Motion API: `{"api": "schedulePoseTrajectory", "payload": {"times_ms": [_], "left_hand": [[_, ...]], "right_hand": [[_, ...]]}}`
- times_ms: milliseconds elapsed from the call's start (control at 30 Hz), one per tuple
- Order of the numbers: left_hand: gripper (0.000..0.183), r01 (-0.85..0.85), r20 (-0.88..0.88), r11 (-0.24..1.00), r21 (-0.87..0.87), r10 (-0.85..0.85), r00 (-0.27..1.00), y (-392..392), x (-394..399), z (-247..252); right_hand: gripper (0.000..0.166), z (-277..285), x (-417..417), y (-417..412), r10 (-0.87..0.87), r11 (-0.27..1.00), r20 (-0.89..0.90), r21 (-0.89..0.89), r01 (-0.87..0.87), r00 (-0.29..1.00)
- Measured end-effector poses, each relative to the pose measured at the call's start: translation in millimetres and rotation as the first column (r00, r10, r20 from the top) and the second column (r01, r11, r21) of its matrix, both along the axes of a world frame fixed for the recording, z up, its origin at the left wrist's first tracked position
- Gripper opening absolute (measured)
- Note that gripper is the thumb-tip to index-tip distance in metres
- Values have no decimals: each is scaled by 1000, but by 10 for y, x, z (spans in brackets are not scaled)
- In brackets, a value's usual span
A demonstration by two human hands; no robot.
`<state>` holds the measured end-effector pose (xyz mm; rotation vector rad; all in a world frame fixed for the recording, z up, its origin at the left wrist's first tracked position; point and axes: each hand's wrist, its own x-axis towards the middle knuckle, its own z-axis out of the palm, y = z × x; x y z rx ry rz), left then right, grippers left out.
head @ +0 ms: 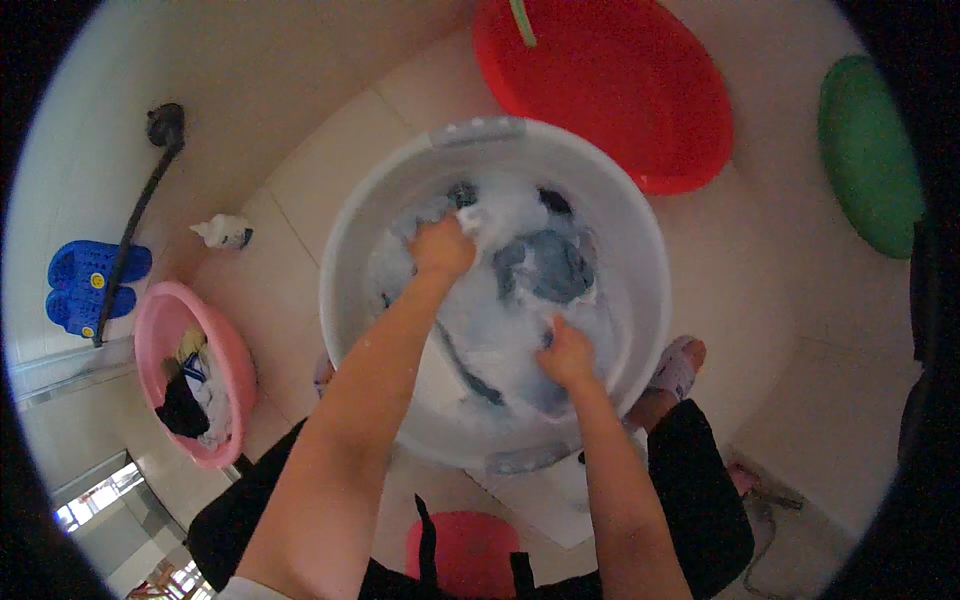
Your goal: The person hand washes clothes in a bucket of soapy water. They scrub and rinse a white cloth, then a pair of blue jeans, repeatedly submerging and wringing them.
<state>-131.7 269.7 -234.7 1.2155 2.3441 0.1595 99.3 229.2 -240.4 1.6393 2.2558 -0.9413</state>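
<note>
A large white plastic tub [652, 300] stands between my feet, with soapy water and wet clothes in it. My left hand [444, 246] is at the tub's upper left, its fingers closed on pale wet cloth [429, 217]. Lower right of it, my right hand [568, 354] is curled at a dark bit of wet cloth; its grip cannot be told for sure. A grey-blue garment [551, 266] lies bunched in the suds above my right hand. A dark strip of cloth [465, 367] shows in the water between my forearms.
A red basin [615, 90] is beyond the tub, and a green basin [866, 157] at the far right. To the left are a pink basin [244, 375] with clothes, a white bottle [223, 232] and blue slippers [90, 289]. A red stool [465, 551] is below me.
</note>
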Motion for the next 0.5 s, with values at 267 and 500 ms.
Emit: {"api": "schedulePoseTrajectory", "payload": {"times_ms": [267, 500], "left_hand": [[38, -280, 235, 864, 418, 195, 952, -543, 130, 329], [25, -575, 853, 818, -1, 301, 426, -1343, 882, 280]], "right_hand": [[29, 987, 296, -1, -867, 415, -480, -845, 336, -137], [27, 3113, -79, 30, -650, 711, -726, -686, 155, -226]]}}
